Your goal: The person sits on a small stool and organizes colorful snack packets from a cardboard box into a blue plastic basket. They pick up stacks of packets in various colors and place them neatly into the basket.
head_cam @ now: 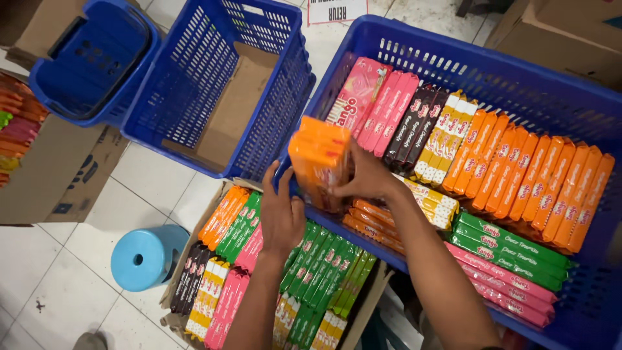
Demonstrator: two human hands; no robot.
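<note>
White floor tiles (58,272) lie below. Both hands, left hand (282,217) and right hand (366,178), clasp an orange packet stack (319,159) between closed fingers over the blue crate (583,97). Judged step: transferring; placing needs a free slot beyond the fingertips.

Packed crate (583,84), open room in neighbouring basket (194,78)

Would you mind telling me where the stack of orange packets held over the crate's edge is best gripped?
Grip the stack of orange packets across its two long flat sides, coming from below, as the left hand and right hand do. It stands upright and is made of loose slim packets, so squeezing both faces probably keeps them together.
</note>
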